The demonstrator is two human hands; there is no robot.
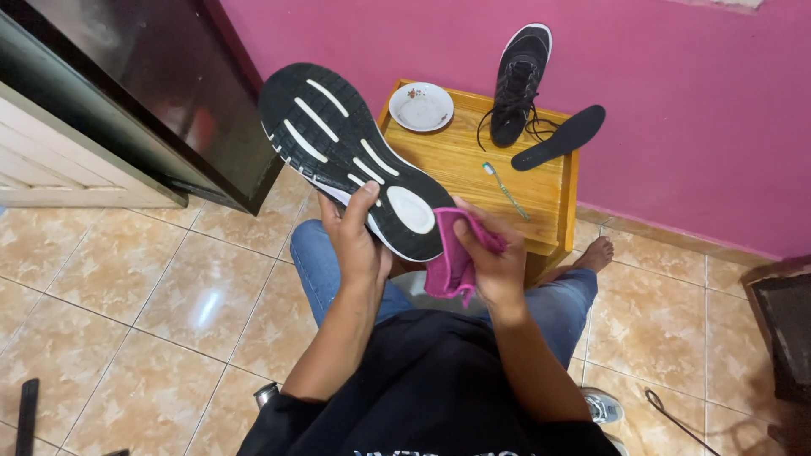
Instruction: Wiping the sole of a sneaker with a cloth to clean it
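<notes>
Nearest, above the person's lap and blue jeans (321,270), the left hand (359,245) grips a black sneaker (338,143) by its heel end, sole turned up with white tread strips showing, while the right hand (494,262) is closed on a magenta cloth (452,262) pressed against the heel of that sole. Beyond the knees stands a small wooden bench (456,160) carrying a white saucer (421,107), a green toothbrush (505,190), a second black sneaker (517,84) with loose laces, and a dark insole (559,138) overhanging its edge. Behind it rises the pink wall (676,110), above the tiled floor (152,312).
</notes>
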